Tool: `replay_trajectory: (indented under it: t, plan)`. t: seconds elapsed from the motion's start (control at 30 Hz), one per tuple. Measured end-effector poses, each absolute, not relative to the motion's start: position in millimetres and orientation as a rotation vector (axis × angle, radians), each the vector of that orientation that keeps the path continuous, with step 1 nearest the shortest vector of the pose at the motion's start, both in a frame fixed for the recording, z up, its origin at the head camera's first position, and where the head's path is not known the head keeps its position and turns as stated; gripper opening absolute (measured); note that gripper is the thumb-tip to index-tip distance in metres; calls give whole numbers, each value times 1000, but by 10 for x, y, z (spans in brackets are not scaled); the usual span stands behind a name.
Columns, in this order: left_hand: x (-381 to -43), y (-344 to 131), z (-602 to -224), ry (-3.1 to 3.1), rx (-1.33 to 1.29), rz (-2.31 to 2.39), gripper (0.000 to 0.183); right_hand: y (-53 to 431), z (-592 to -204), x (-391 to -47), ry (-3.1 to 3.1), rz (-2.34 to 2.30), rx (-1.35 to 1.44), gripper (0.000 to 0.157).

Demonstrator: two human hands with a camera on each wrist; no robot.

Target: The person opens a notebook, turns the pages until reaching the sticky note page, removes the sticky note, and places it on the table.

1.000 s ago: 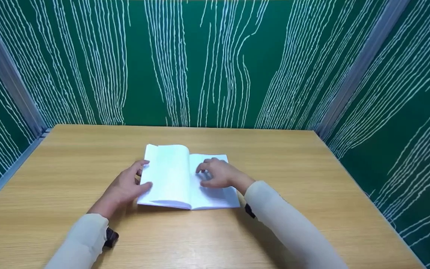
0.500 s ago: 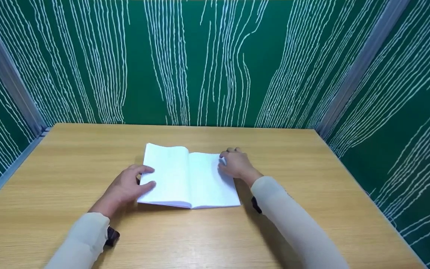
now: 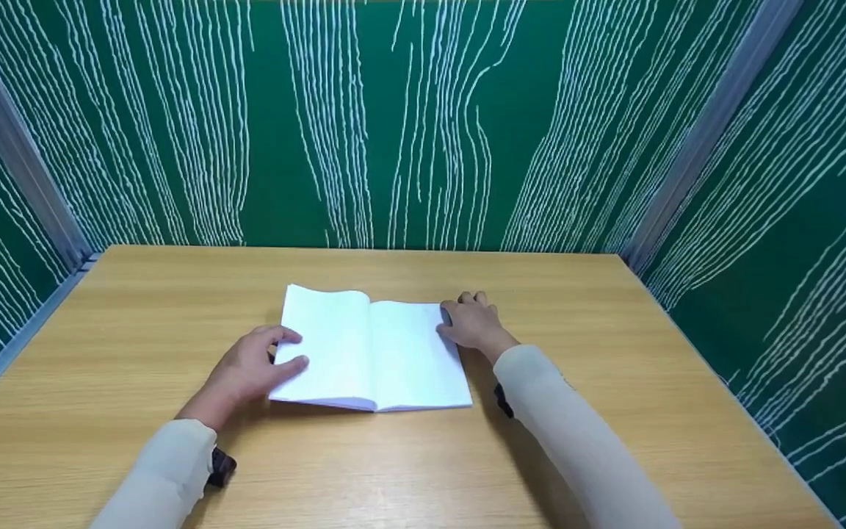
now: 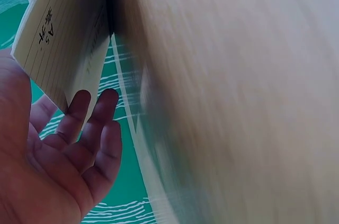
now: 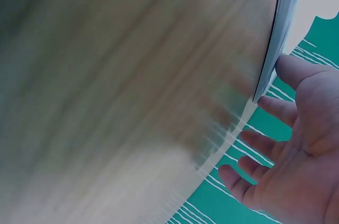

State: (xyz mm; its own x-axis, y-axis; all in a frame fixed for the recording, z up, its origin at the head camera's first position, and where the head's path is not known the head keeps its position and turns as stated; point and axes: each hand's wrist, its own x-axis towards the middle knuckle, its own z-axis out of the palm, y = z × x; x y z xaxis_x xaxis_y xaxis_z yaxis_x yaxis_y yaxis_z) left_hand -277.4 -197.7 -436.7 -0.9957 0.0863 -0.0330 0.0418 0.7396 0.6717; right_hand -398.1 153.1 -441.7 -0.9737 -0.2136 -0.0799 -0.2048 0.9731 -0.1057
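A notebook [image 3: 331, 345] lies spread on the wooden table in the head view, its visible pages looking white. My left hand [image 3: 252, 364] holds its left side, thumb on the page and other fingers reaching underneath. In the left wrist view, that hand [image 4: 58, 155] is around the raised side, whose underside [image 4: 58, 33] shows ruled lines and dark handwriting. My right hand [image 3: 473, 321] rests at the upper right edge, thumb against the page. In the right wrist view, the right hand's [image 5: 302, 144] thumb and index finger touch the page block [image 5: 275, 38]; the other fingers extend loosely past it.
The wooden table [image 3: 584, 330] extends around the notebook on all sides. Green panels [image 3: 438, 125] with white wavy lines stand behind and at both sides, joined by grey metal posts [image 3: 695, 139]. Dark devices [image 3: 222, 468] sit at both wrists.
My right hand has slid from the middle of the right page outward to its upper right edge. The left page's lifted curl has settled flatter. My left hand has barely moved.
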Motion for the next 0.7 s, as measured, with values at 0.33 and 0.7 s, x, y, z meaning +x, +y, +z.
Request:
replay_trajectory:
  t: [0.33,0.7]
  plan:
    - [-2775,-1985,-4384,2900,102,1070,39,1517,-4437,-3971,3003,-142,-305,54]
    - [-2807,-1977,-4375,2912,100,1061,34,1508,-4403,-3942,3012,-194,-361,49]
